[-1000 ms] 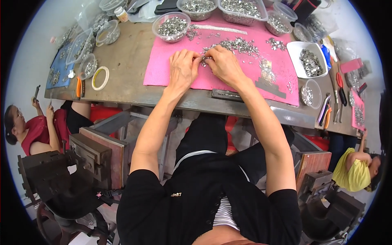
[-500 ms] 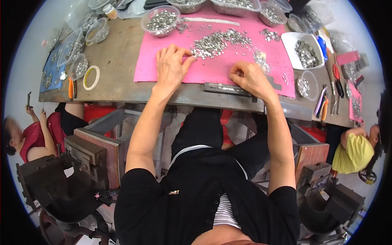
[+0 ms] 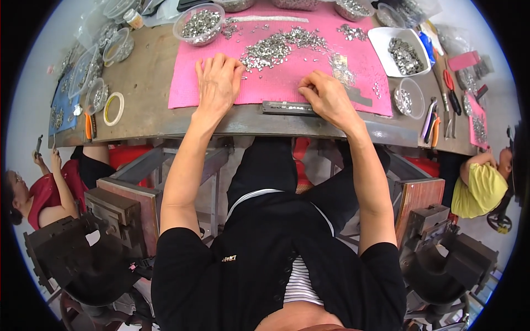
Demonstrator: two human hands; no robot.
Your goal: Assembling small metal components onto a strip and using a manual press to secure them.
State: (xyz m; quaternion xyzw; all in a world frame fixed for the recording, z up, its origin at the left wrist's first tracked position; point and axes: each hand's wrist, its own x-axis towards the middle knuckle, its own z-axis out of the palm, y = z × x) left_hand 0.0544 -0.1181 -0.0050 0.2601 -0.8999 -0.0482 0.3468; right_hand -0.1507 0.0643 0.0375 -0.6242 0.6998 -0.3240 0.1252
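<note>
On the pink ribbed mat (image 3: 185,91), my left hand (image 3: 216,83) rests palm down with its fingers apart. Its thumb and forefinger are at the left edge of a heap of small shiny metal pieces (image 3: 268,51). One small loose piece (image 3: 243,78) lies beside the thumb. My right hand (image 3: 327,98) is closed, its thumb and forefinger pinched together above the right part of a narrow dark metal bar (image 3: 276,107). A row of small shiny pieces shows along this bar, at the bench's near edge. Whatever the right fingertips hold is hidden.
Clear tubs of metal pieces, including a round tub (image 3: 200,27), line the far side. At right are a white tray (image 3: 381,41), a small clear cup (image 3: 415,99) and red-handled pliers (image 3: 450,88). A tape roll (image 3: 114,109) lies left. Two people sit at either side.
The whole view has shifted, so the bench appears farther left and higher. My left thumb has drawn slightly toward the forefinger. The right hand stays pinched over the bar.
</note>
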